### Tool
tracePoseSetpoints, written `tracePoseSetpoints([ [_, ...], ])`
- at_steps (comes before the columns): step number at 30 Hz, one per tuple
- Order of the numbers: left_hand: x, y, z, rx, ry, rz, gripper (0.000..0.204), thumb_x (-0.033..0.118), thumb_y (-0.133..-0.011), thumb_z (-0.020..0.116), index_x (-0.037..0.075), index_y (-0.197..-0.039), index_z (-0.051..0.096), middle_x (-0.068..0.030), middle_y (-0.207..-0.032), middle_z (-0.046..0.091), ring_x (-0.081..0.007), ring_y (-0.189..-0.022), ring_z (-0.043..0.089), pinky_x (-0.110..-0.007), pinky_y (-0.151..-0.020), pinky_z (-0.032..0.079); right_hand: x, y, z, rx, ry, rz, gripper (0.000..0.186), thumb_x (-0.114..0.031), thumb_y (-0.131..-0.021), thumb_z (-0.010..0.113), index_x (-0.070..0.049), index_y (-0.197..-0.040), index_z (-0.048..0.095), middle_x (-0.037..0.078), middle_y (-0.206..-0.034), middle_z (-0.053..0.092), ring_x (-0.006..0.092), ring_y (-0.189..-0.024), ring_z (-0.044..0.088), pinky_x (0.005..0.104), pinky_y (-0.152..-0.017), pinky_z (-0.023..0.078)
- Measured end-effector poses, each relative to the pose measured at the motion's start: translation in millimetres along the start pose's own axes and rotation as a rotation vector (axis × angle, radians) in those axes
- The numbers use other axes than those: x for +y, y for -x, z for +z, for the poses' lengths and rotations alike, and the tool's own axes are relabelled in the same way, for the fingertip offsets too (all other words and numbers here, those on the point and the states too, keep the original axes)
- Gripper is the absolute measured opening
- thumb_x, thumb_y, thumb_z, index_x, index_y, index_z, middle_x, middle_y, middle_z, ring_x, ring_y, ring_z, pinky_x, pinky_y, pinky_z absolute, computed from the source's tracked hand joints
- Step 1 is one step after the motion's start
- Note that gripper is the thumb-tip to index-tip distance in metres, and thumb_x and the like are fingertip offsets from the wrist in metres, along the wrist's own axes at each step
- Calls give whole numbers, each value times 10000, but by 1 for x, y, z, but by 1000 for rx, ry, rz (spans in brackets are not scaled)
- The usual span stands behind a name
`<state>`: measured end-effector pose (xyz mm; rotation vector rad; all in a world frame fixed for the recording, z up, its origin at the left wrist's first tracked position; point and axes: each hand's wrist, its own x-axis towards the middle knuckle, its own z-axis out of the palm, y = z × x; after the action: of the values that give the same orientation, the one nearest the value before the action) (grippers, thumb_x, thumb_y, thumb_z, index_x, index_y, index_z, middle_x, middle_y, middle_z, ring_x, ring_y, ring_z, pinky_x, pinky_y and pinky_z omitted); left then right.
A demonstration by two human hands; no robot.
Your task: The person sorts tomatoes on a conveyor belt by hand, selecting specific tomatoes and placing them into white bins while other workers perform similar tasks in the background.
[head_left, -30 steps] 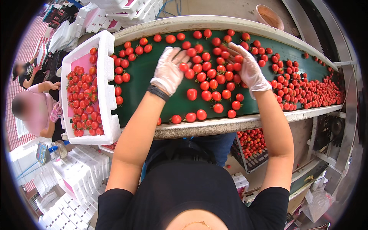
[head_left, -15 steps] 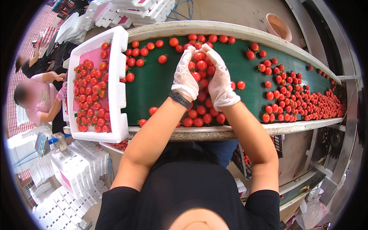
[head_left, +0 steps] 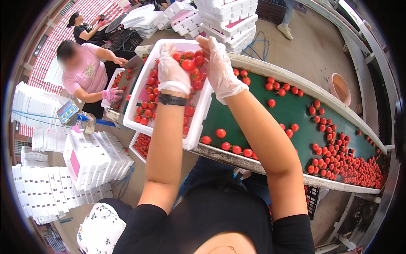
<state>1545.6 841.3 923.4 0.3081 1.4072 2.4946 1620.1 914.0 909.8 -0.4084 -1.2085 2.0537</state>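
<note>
A white foam box (head_left: 199, 120) with a pink lining sits at the left end of the green conveyor belt (head_left: 253, 122), part filled with red cherry tomatoes (head_left: 148, 105). Over its far part is my left hand (head_left: 174, 73), in a thin white glove, its fingers curled beside a cluster of cherry tomatoes (head_left: 188, 64). My gloved right hand (head_left: 220, 70) stands on the cluster's other side, fingers stretched out and palm turned toward it. A gap between the two hands shows tomatoes. Whether some of them are dropping I cannot tell.
More tomatoes (head_left: 342, 158) crowd the belt's right end. At the left, a person in pink (head_left: 89, 72) reaches toward another white box (head_left: 111, 91). Stacks of foam boxes (head_left: 95, 156) stand lower left and at the back (head_left: 230, 19). A bucket (head_left: 339, 89) is beyond the belt.
Both hands have moved left from the belt to over the foam box, bringing scooped tomatoes. They have spread apart somewhat. The view has turned left, and fewer tomatoes lie on the belt's near part.
</note>
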Motion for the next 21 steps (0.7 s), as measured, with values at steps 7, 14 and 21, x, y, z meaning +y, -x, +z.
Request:
tracePoseSetpoints([
  [7, 17, 64, -26, -251, -31, -61, 476, 376, -959, 394, 50, -1303, 440, -76, -1336, 457, -167, -1275, 381, -358, -1072, 245, -42, 57, -97, -37, 372, -146, 461, -383, -973, 353, -46, -1250, 500, 69, -1306, 481, 183, -1237, 413, 335, -1033, 311],
  [14, -75, 152, -43, -1052, -1018, 304, 549, 258, -908, 550, 0, -1352, 356, -198, -1379, 365, -327, -1301, 329, -385, -1077, 251, -129, 177, -287, 325, 1608, 78, 517, -415, -925, 469, -12, -1249, 494, 192, -1244, 521, 295, -1184, 475, 341, -1011, 335],
  [21, -114, 161, -72, -989, -1207, -28, 634, 299, -883, 578, 28, -1390, 311, -196, -1253, 424, -160, -994, 493, -295, -827, 427, -143, 277, -293, 432, 1180, 526, 631, -471, -881, 543, -40, -1327, 434, 159, -1241, 523, 222, -1159, 490, 327, -982, 363],
])
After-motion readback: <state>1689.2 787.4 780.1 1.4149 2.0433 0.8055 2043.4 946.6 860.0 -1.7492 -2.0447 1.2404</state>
